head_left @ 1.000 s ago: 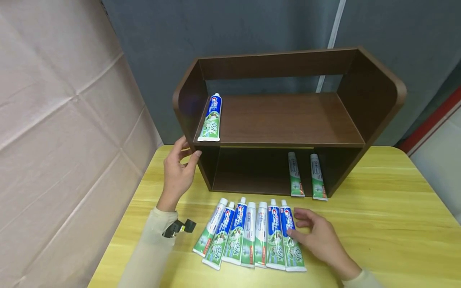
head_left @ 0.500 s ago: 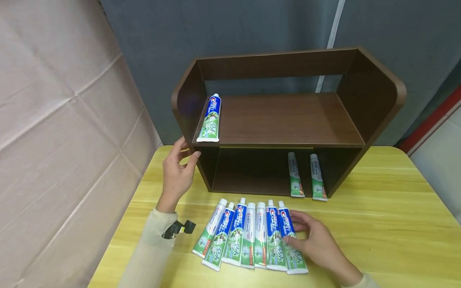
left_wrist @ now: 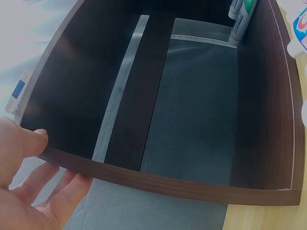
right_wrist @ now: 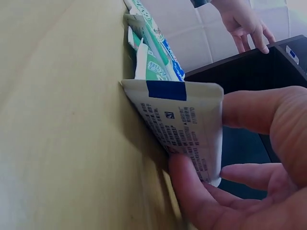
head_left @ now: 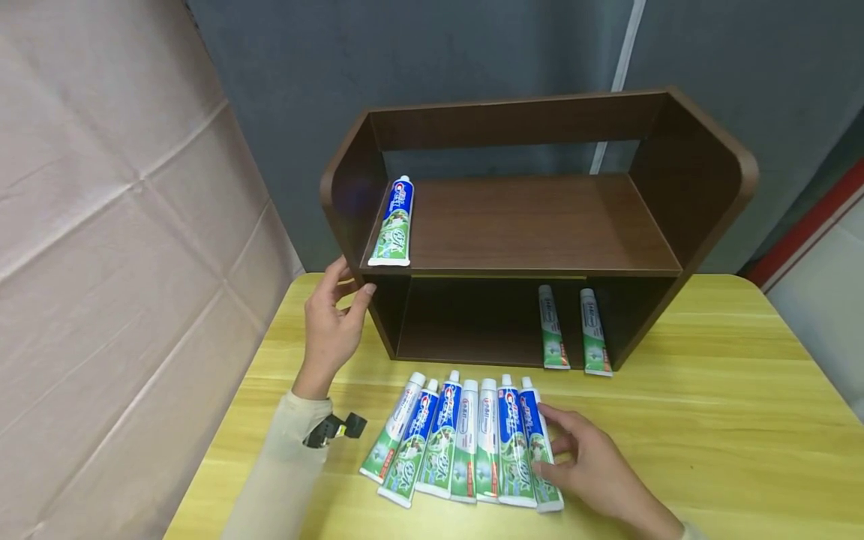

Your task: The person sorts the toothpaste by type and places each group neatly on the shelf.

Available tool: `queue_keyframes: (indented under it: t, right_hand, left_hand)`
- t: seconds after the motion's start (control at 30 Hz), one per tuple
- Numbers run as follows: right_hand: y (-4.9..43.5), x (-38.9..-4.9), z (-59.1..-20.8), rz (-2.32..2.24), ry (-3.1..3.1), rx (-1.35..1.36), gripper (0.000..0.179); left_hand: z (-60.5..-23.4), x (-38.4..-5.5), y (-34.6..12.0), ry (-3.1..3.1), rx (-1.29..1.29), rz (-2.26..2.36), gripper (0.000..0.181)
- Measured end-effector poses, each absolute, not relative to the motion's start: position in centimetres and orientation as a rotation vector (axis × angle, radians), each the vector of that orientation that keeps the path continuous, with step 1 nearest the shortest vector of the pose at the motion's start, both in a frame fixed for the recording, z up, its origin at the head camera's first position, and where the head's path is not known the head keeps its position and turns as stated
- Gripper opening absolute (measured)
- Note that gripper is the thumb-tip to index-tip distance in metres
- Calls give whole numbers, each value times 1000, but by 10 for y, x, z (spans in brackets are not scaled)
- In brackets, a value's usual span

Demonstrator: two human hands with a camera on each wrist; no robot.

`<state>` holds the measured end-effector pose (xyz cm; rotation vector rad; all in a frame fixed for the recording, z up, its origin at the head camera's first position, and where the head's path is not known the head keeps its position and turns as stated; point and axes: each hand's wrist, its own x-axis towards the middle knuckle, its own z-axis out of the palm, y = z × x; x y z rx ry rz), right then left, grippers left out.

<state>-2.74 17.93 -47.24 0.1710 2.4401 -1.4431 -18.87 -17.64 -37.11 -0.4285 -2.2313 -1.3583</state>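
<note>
My right hand (head_left: 594,466) pinches the rightmost blue-and-green toothpaste tube (head_left: 533,420) of a row on the table. In the right wrist view that tube (right_wrist: 184,127) is tipped onto its long edge, its printed back showing between thumb and fingers. My left hand (head_left: 334,330) holds the left side panel of a dark brown two-level shelf (head_left: 540,225); the left wrist view has the thumb inside the panel and fingers outside. One blue-and-green toothpaste tube (head_left: 393,225) lies at the upper level's left end. Two white-and-green tubes, one inner (head_left: 553,330), one outer (head_left: 594,334), lie at the lower right.
Several other toothpaste tubes, such as a white-and-green tube (head_left: 487,439) and a blue-and-green tube (head_left: 442,442), lie side by side in front of the shelf on the yellow wood-grain table (head_left: 729,420). A pale cloth wall (head_left: 135,225) stands left, a grey partition (head_left: 472,52) behind.
My right hand's fingers have closed around the rightmost tube and tilted it onto its edge, shifting it slightly away from its neighbour and back. The left hand stays on the shelf panel.
</note>
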Motion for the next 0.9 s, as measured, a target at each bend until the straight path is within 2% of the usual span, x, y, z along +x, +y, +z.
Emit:
queue_keyframes:
  t: [0.2,0.6,0.9]
  right_hand:
    - [183,-23,-472,-1377,2459,109,95]
    - [195,-22,-475,-1520,2354,-4,75]
    - [199,-25,-475,-1630,2203,6,71]
  left_hand:
    - [-372,-189,-176,-2226,-429,-1372,50]
    - [-371,-190,-176,-2235,-425,-1376,51]
    - [-369,-189,-177,-2235,-422,-1379,51]
